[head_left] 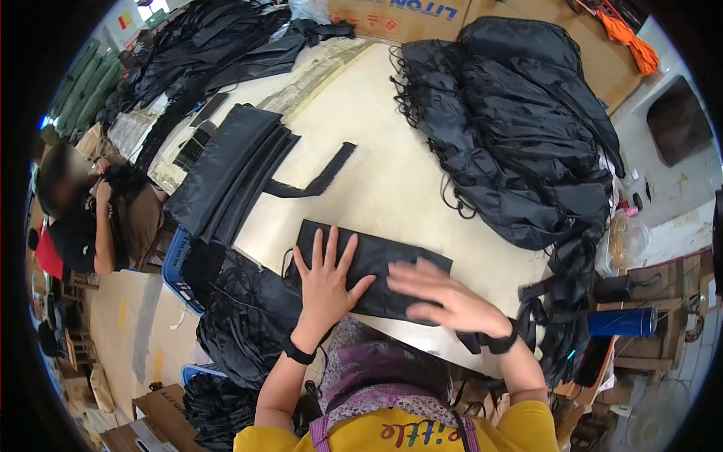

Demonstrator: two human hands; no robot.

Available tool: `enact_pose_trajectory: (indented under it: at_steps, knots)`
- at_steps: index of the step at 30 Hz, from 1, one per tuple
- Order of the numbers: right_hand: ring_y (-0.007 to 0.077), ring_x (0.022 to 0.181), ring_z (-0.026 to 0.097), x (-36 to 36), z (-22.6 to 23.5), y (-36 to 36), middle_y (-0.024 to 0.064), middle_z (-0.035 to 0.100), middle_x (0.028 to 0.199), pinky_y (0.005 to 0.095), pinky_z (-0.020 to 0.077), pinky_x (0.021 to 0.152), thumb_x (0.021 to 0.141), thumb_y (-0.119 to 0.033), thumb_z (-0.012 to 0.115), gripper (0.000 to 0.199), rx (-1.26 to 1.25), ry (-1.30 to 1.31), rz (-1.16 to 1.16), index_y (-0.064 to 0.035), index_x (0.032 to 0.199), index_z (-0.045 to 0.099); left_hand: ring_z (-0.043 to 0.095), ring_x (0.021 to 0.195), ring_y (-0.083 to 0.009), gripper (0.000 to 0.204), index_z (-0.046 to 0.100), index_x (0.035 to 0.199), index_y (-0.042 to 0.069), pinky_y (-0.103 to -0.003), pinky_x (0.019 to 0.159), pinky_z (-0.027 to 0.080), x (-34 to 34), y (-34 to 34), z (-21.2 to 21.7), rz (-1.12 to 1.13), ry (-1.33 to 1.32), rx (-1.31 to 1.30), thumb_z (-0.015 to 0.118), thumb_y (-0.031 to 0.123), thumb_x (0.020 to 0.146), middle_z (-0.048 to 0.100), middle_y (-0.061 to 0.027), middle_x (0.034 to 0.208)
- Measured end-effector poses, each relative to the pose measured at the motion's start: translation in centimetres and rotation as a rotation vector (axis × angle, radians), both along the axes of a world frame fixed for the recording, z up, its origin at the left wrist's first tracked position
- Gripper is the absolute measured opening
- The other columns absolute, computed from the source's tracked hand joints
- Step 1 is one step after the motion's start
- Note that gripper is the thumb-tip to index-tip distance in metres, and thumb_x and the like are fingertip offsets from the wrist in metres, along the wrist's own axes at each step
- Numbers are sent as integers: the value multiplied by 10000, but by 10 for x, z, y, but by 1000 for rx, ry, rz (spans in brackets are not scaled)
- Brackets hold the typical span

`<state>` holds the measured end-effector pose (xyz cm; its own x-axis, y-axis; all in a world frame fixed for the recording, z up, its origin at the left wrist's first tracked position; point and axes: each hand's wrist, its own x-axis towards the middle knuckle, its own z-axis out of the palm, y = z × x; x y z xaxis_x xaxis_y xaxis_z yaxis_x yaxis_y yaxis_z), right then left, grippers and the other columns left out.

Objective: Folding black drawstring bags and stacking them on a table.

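Sewing workshop, stacked black bags (527,135), cartons (407,19)

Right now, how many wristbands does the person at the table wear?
2: one black band on the left wrist, beside the black fabric piece, and one black band on the right wrist.

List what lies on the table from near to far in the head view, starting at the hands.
Left hand and right hand on a flat black fabric piece → loose black strap → cardboard box at the far edge.
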<state>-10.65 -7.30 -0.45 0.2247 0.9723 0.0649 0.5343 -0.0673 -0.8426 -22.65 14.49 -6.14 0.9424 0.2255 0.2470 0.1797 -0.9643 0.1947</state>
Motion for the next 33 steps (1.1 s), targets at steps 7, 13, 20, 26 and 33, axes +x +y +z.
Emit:
enact_pose_trajectory:
  at_steps: [7, 13, 20, 26, 33]
  knots:
    - [271, 1474, 139, 10, -57, 20, 63, 266, 1570, 493, 72, 1193, 884, -486, 590, 699, -117, -568, -35, -187, 1477, 372, 268, 1411, -374, 712, 421, 1447, 177, -680, 1076, 144, 1, 2, -2, 17, 18, 58, 607, 525, 853, 331, -142, 1520]
    - [263, 1471, 162, 29, -51, -5, 80, 297, 1556, 489, 88, 1191, 874, -564, 556, 752, -205, -372, 11, -137, 1468, 381, 266, 1410, -379, 712, 416, 1444, 135, -650, 1092, 154, -1, 1, 4, -9, 12, 61, 618, 491, 861, 327, -160, 1518]
    - [209, 1113, 593, 29, 5, 30, 123, 642, 1186, 334, 432, 983, 941, -166, 604, 337, 436, 1, -748, -15, 1241, 584, 464, 1274, -280, 646, 433, 1374, -23, -396, 1070, 347, 8, -94, 58, -261, -282, -1225, 729, 206, 848, 474, -170, 1380]
    - [214, 923, 608, 28, 39, 73, 95, 660, 969, 332, 440, 884, 926, -170, 620, 345, 803, 695, -742, -15, 1222, 537, 583, 1093, -151, 474, 549, 1246, -83, -302, 974, 439, 44, -115, 50, -413, 76, -2108, 695, 194, 890, 625, -123, 1191]
    - [195, 837, 551, 35, 22, 94, 37, 564, 856, 380, 408, 889, 861, -231, 649, 389, 310, -1444, -86, -115, 1219, 552, 638, 1004, -152, 390, 601, 1183, -60, -304, 896, 508, 45, -124, 43, -353, 213, -2127, 677, 196, 898, 656, -110, 1136]
